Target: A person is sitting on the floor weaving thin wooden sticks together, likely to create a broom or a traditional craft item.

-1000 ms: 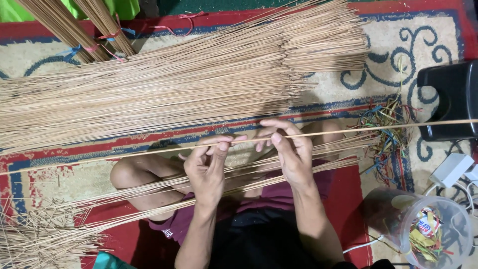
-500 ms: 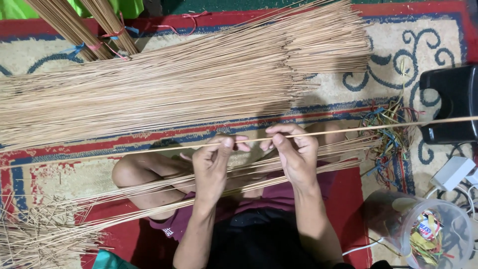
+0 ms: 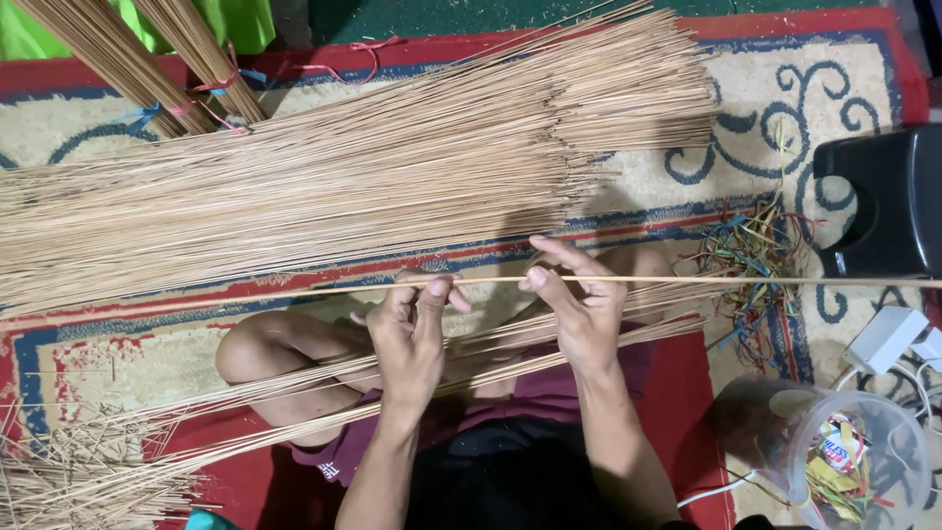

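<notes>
Both forearms rise from the bottom edge, elbows cut off by the frame. The left hand (image 3: pixel 412 329) is raised with thumb and forefinger pinched on a single thin stick (image 3: pixel 687 281); the other fingers curl loosely. The right hand (image 3: pixel 579 304), close beside it, pinches the same stick between thumb and fingertips, the index finger stretched along it. The stick runs level across the view, its right end passing over the black stool (image 3: pixel 883 201) and its left end lost against the rug (image 3: pixel 118 353). Under the hands a loose sheaf of sticks (image 3: pixel 294 393) lies across the bent knee. At lower right stands a clear plastic tub (image 3: pixel 834 461) with blurred contents. Beyond lies a tangle of coloured ties (image 3: pixel 751 265), then the large pile of sticks (image 3: pixel 343 186), and farthest two tied bundles (image 3: pixel 147 59), cut off at the top.
</notes>
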